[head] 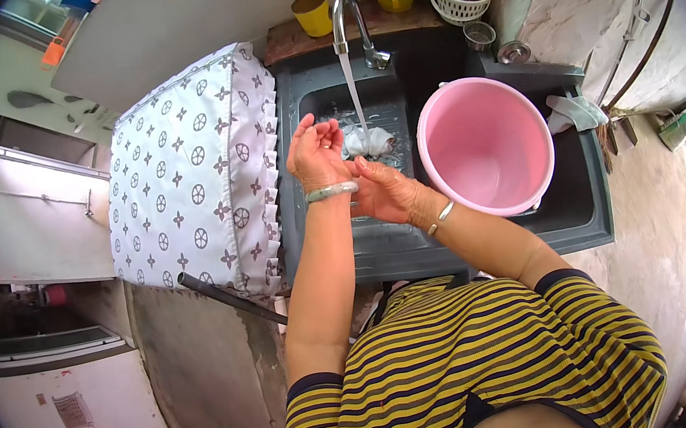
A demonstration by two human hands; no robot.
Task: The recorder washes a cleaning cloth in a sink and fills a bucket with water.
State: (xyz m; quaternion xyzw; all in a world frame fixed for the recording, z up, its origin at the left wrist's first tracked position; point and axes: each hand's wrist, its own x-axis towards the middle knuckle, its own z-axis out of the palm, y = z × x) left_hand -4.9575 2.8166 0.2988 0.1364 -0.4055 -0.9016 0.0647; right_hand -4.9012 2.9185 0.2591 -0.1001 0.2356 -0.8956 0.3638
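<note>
Over the left basin of a dark sink (322, 249), my left hand (317, 155) is raised with its fingers loosely curled and nothing in them. A pale green bangle (330, 192) circles that wrist. My right hand (389, 192) is beside it, thumb up and apart, its fingers partly hidden behind the left wrist. Whether the two hands touch there is hard to tell. A silver bracelet (441, 217) is on the right wrist. Water runs from a chrome faucet (350, 18) onto a wet white cloth (367, 140) in the basin, just beyond my hands.
A pink bucket (487, 146) stands over the right basin, near my right forearm. A grey cloth (575, 112) hangs at the sink's right edge. Left of the sink is a patterned white cover (182, 176). Behind stand a yellow cup (312, 15) and a white basket (459, 2) of brushes.
</note>
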